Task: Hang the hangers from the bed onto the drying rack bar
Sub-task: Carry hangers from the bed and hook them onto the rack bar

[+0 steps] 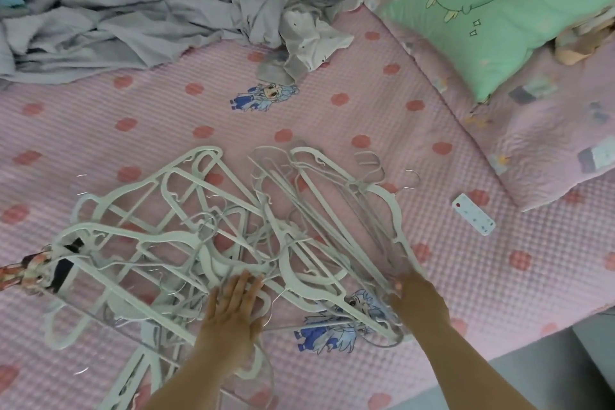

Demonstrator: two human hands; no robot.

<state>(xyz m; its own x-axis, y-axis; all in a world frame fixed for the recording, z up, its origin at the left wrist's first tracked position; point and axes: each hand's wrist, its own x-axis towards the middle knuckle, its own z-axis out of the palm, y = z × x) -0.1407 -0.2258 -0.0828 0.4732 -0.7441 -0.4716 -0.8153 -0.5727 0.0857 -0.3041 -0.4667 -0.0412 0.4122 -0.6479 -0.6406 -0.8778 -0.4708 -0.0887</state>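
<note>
Lying tangled on the bed [332, 116], the hangers [233, 243] are judged yet to be hung. The left hand [233, 309] is laid flat on them, fingers straight; at the right hand [412, 293], the fingers' hold cannot be told.

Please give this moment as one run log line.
phase: gathering | left hand: flat on hangers | right hand: grips hanger bundle | site: bed

White hangers [206, 243]; pink red-dotted bedsheet [366, 103]; green pillow [499, 10].

Left hand [233, 306] lies flat, fingers straight; right hand [416, 296] curls.
</note>
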